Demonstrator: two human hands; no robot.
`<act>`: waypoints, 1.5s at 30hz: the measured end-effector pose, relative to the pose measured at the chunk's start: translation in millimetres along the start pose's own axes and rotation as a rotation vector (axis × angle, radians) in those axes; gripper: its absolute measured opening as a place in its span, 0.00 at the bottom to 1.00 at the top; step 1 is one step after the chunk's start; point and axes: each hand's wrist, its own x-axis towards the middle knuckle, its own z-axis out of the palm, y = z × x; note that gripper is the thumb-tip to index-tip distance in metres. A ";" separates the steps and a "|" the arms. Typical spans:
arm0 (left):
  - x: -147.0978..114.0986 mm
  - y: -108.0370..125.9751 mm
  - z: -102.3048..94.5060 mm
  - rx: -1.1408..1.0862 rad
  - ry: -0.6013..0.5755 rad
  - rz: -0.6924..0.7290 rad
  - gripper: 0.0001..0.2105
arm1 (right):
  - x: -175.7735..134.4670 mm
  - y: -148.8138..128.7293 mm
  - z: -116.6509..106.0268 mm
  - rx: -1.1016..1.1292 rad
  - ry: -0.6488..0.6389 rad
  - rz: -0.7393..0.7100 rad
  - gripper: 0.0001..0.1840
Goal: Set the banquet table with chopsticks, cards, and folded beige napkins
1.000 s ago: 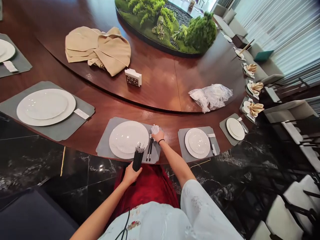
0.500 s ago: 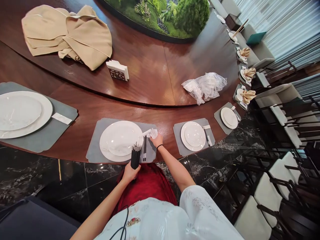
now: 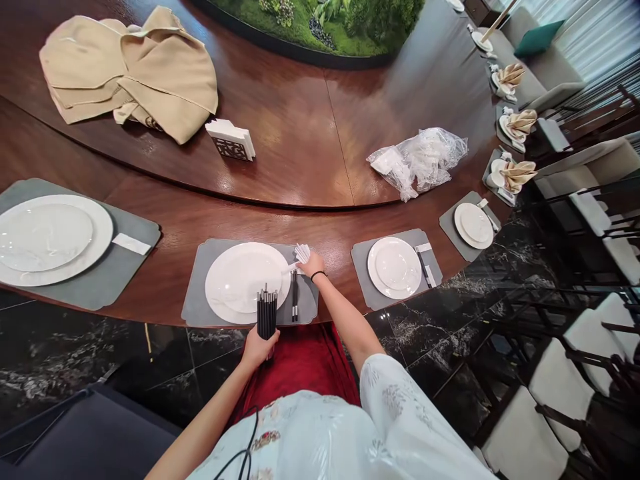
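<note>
My left hand [image 3: 260,347] is closed around a bundle of black chopsticks [image 3: 267,313] with silver ends, held upright before the plate's front edge. In my right hand [image 3: 311,264] is a fanned bunch of slender white pieces [image 3: 302,253], too small to name, over the placemat's right end. A white strip [image 3: 291,268] shows between that hand and the plate. Below it, a pair of black chopsticks [image 3: 295,297] lies on the grey placemat [image 3: 196,293]. Beside them, a smaller white plate rests on a larger white plate [image 3: 216,287].
More settings flank this one: a left placemat [image 3: 120,267] and a right placemat [image 3: 363,287]. On the raised round tabletop lie beige cloths [image 3: 130,73], a napkin holder [image 3: 231,141] and clear plastic bags [image 3: 423,160]. Greenery [image 3: 350,30] fills the centre. Chairs [image 3: 545,413] stand right.
My right hand has lifted slightly and shifted back, with the white bunch turned more upright. The left hand still holds the chopsticks. The whole view has shifted a little.
</note>
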 end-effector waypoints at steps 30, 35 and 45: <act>3.5 4.7 1.6 0.002 -0.007 -0.006 0.18 | -131.4 95.7 -4.8 0.129 0.021 -0.186 0.20; 4.7 4.2 8.1 0.001 -0.013 -0.010 0.18 | -152.0 86.1 25.7 -0.081 -0.018 -0.104 0.07; 7.9 14.6 14.8 -0.085 -0.082 0.015 0.25 | -167.9 66.1 38.9 -0.091 -0.026 -0.113 0.08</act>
